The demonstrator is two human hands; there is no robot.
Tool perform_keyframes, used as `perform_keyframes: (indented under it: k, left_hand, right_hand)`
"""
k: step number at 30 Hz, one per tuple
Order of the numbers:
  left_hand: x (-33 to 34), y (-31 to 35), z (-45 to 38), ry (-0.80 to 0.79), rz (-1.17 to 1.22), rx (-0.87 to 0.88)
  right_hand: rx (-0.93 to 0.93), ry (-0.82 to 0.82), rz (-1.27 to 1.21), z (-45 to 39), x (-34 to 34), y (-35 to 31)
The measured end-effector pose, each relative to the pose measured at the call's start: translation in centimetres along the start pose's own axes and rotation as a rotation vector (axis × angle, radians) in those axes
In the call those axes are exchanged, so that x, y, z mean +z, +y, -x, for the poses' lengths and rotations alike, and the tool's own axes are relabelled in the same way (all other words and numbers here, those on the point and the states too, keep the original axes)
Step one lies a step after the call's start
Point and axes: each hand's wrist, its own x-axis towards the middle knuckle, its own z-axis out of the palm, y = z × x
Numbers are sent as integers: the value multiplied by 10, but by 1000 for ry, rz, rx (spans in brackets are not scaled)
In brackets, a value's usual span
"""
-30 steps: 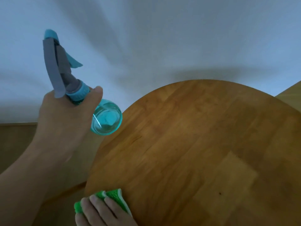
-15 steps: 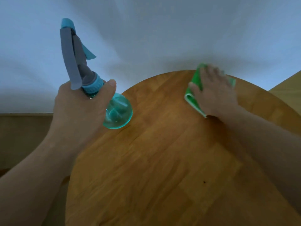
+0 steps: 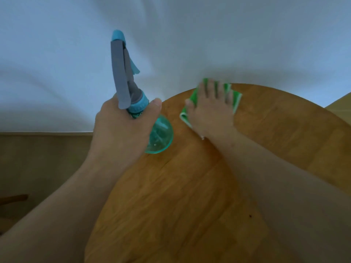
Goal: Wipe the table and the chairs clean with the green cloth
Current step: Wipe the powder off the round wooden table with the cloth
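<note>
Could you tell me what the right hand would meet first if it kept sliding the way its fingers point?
The right hand, flat on the green cloth, points to the table far edge; beyond looks free, probably the white wall.

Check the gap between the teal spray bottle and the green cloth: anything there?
Nothing: in the head view only bare round wooden table shows between the teal translucent spray bottle and the folded green cloth under the right hand.
</note>
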Motion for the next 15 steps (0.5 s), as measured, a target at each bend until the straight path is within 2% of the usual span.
perform_keyframes:
  k: [3, 7, 9, 15]
  left_hand:
    - [5, 3, -4, 13, -64, 24]
    - [15, 15, -8, 38, -148, 50]
    - [22, 23, -6, 33, -162, 45]
    - [58, 36, 7, -56, -61, -17]
  right_hand:
    - [-306, -26, 0, 19, 15, -44]
    - [-564, -82, 19, 31, 14, -37]
    - [-546, -60, -13, 19, 7, -16]
    - [-234, -37, -15, 5, -11, 90]
